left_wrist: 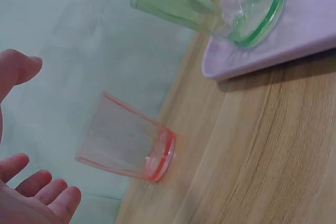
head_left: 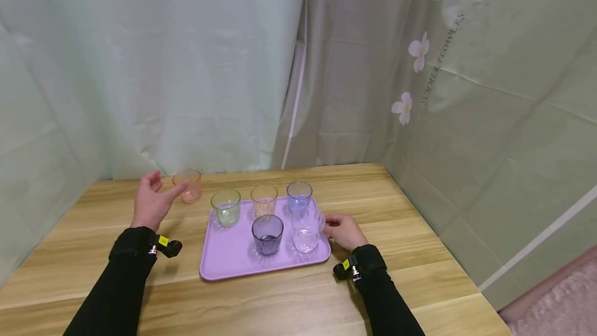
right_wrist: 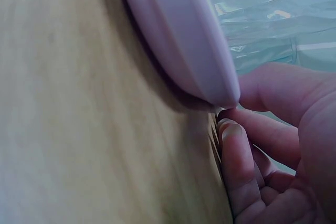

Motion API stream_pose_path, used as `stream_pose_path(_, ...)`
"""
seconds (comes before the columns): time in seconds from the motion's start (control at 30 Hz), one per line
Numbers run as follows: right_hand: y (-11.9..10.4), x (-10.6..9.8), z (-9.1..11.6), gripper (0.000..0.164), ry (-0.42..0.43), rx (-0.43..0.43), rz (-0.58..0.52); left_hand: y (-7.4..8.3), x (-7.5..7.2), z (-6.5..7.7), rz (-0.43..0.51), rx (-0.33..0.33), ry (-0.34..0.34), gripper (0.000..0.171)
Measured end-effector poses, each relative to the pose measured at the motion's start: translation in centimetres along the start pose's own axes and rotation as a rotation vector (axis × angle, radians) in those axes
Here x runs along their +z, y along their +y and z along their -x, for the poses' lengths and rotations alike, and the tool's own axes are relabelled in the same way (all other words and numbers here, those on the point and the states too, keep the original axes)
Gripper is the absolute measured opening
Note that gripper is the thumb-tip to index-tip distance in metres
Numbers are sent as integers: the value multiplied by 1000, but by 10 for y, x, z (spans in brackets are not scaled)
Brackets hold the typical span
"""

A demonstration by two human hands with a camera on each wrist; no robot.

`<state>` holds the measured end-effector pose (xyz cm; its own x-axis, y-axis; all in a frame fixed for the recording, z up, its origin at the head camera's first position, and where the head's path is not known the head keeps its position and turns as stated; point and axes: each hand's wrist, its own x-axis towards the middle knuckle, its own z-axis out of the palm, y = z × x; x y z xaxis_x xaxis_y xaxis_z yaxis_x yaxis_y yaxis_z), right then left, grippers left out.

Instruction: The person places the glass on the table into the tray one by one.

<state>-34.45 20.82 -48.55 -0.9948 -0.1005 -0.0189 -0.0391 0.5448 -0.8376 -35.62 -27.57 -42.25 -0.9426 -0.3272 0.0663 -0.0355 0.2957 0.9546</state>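
Observation:
In the head view my left hand reaches forward at the table's far left, thumb spread from its fingers, with a coral-tinted drinking glass upright just beyond the thumb. The left wrist view shows space between that hand and the glass. At the tray's right side my right hand pinches the rim of the lilac tray. Its thumb lies on the rim, other fingers curled beneath. A clear glass mug stands on the tray close to that hand.
Also on the tray are a green glass, an amber glass, a blue glass and a dark grey glass. Behind the wooden table hangs a pale curtain; another flowered curtain borders the right.

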Motion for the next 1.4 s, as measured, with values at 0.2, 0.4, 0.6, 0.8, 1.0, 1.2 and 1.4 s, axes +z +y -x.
stream_pose_path(0.2, -1, 0, 1, 30, 0, 1, 2, -12, 4, -11, 27, -31, 7, 113)
stream_pose_path(0.4, -1, 0, 2, 31, -6, -15, 1, -21, 7, -20, 42, -65, 2, 119)
stream_pose_path(0.6, -2, 0, 4, 31, -6, -21, 3, -24, 11, -25, 35, -79, -12, 122)
stream_pose_path(0.8, -2, -1, 2, 30, -5, -6, -3, -26, 13, -30, 41, -68, -30, 123)
stream_pose_path(1.0, -2, -2, 3, 31, -10, -12, -1, -31, 15, -33, 31, -54, -48, 124)
stream_pose_path(1.2, -3, -2, 2, 30, 0, -11, 1, -34, 19, -36, 5, -37, -72, 125)
stream_pose_path(1.4, -5, -3, 3, 29, 6, -14, -6, -37, 21, -40, -16, -30, -81, 126)
